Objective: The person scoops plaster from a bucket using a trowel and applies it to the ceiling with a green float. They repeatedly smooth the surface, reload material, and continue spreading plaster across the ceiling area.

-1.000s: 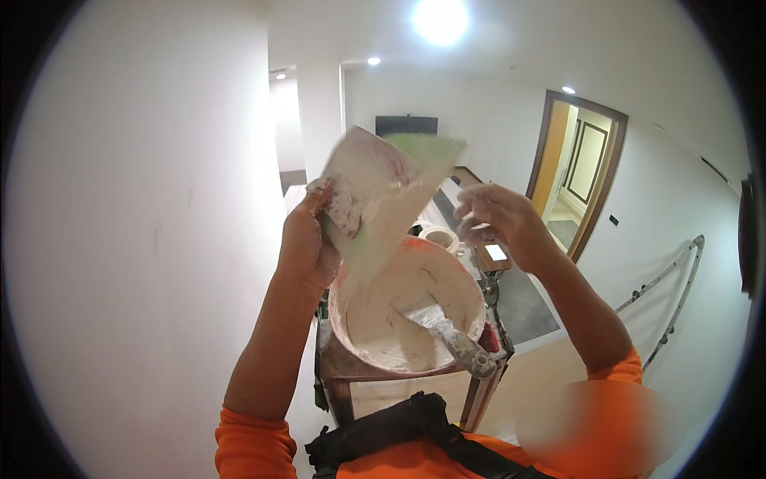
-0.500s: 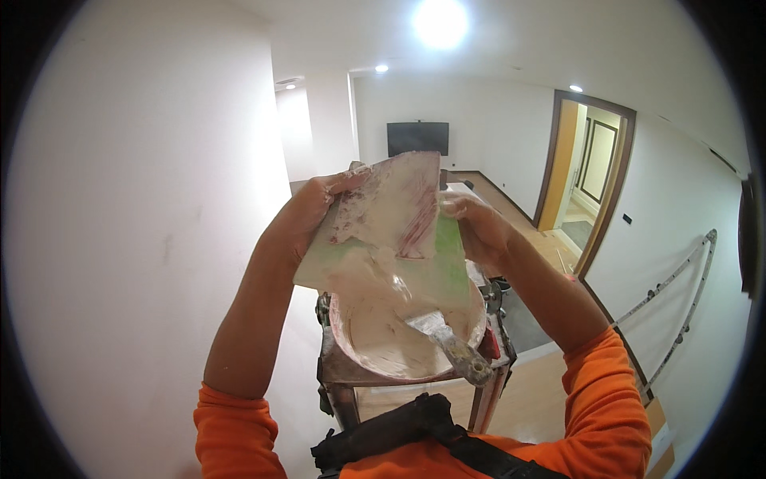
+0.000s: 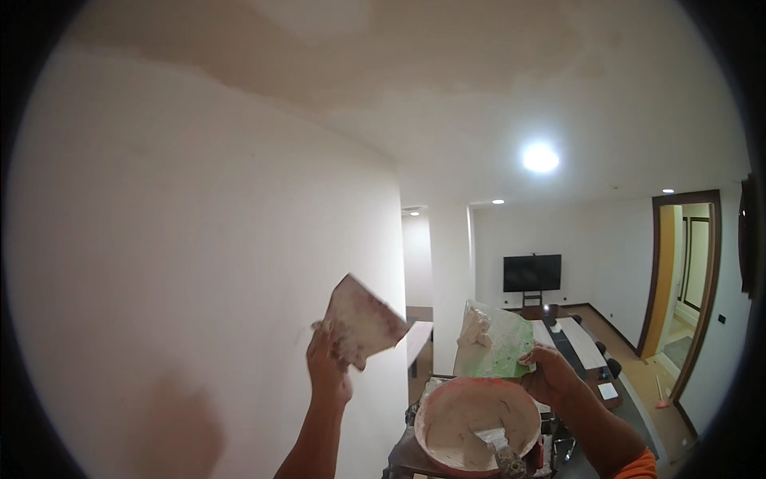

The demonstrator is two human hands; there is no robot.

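Left hand [image 3: 328, 369] and right hand [image 3: 550, 377] each grip a plate

The left fingers [image 3: 321, 334] are clamped on the lower left edge of a pink-smeared plate [image 3: 363, 319], tilted and held out beyond the left edge of the dark stand [image 3: 405, 447]. The right fingers [image 3: 542, 356] are clamped on the right edge of a green plate [image 3: 504, 351], raised by the far rim of the bucket [image 3: 425, 399]; pale paste [image 3: 476, 329] clings at its left. A putty knife [image 3: 495, 439] leans in the bucket on the stand.
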